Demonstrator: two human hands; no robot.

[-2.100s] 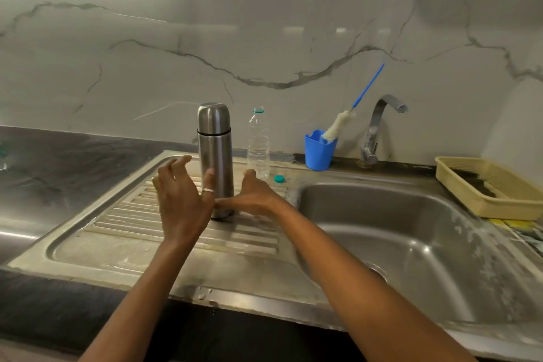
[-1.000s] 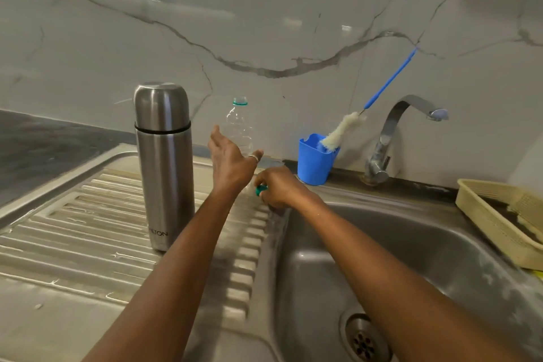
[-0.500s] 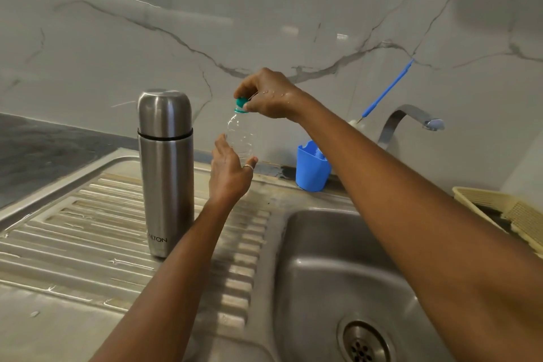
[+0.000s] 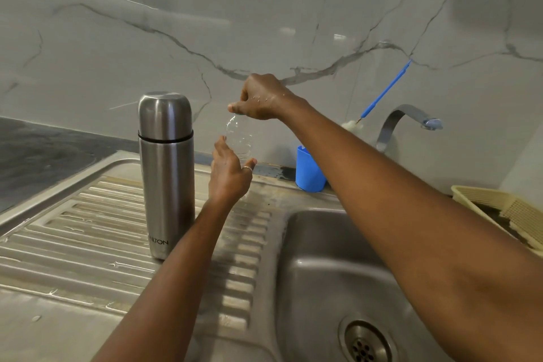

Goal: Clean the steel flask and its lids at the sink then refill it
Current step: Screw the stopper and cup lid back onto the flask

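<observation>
The curled fingers of the right hand (image 4: pixel 261 98) covered the top of the one clear plastic bottle (image 4: pixel 239 138), hiding its cap. The left hand (image 4: pixel 230 173) gripped the bottle's lower body, hiding its base. One tall brushed-steel flask (image 4: pixel 166 173), lid on, stood upright on the ribbed steel drainboard (image 4: pixel 88 232), just left of the bottle. The right forearm partly hid one blue plastic cup (image 4: pixel 308 170). One cream plastic basket (image 4: pixel 499 203) was cut off at the right edge.

Capped steel flask (image 4: pixel 166 173) – upright on sink drainboard (image 4: pixel 73 232)
</observation>
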